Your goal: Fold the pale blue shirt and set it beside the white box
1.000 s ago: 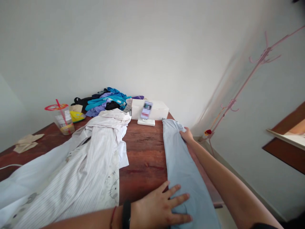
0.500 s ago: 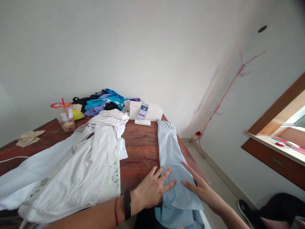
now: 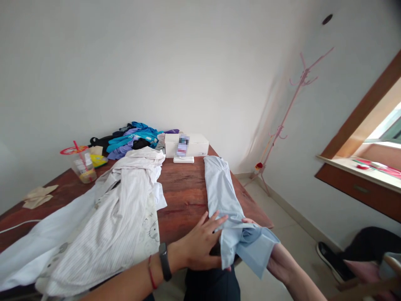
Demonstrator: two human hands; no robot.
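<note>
A light blue shirt [image 3: 224,188], folded into a long narrow strip, lies along the right side of the wooden table. Its near end is lifted and bunched over the front edge. My left hand [image 3: 200,244] has its fingers spread over the shirt's left side, while the thumb goes under the cloth. On the other side, my right hand [image 3: 277,261] is partly hidden beneath the raised end, holding it with fingertips showing at the bunched fabric. To the left, a white striped shirt [image 3: 115,221] is laid out over pale printed cloth.
At the back are a heap of blue and purple clothes [image 3: 138,136], a white box [image 3: 200,145] and a phone [image 3: 182,146] on a stand. A plastic cup [image 3: 84,167] with a straw stands at left. A pink coat rack [image 3: 286,113] is beyond the table's right edge.
The near end of the light blue shirt, flat before, is now raised and bunched. My right hand has gone from on top of the cloth to under it. My left hand has moved slightly.
</note>
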